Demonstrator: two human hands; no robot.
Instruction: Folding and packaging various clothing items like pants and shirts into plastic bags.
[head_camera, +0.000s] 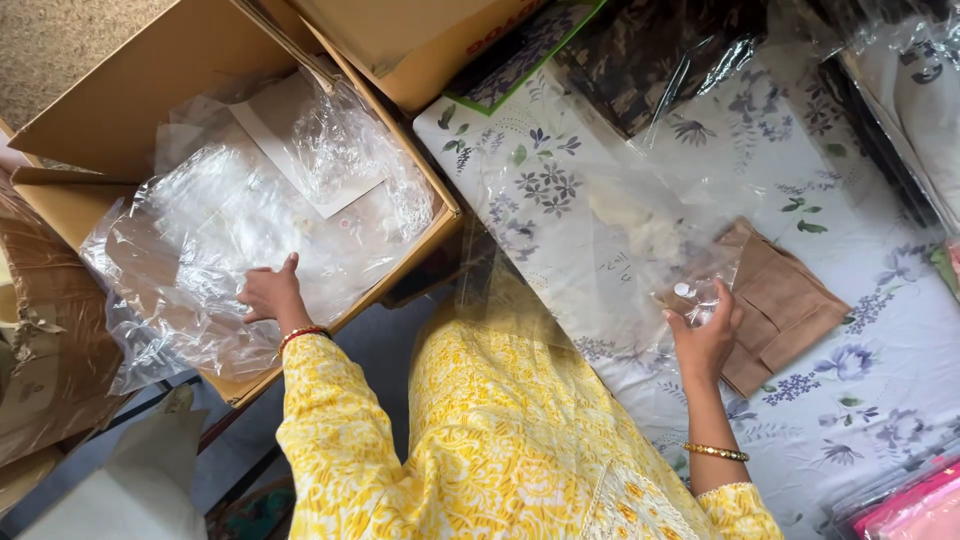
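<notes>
So our left hand (270, 293) is resting inside the open brown cardboard box (95, 110) at 9 o'clock, fingers spread flat on the crinkly clear plastic bags (230, 210). Over at 3 o'clock, our right hand (705, 335) has its fingers pinching the edge of a clear plastic sleeve (600, 215), just beside the folded tan fabric piece (790, 305) on the floral white bedsheet (850, 400).

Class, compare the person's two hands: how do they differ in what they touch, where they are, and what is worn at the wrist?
The left hand rests flat on clear plastic bags inside a cardboard box; the right hand grips a clear bag by a folded brown garment on the floral sheet. The left wrist wears a red bangle, the right a gold bangle. Both have yellow patterned sleeves.
</notes>
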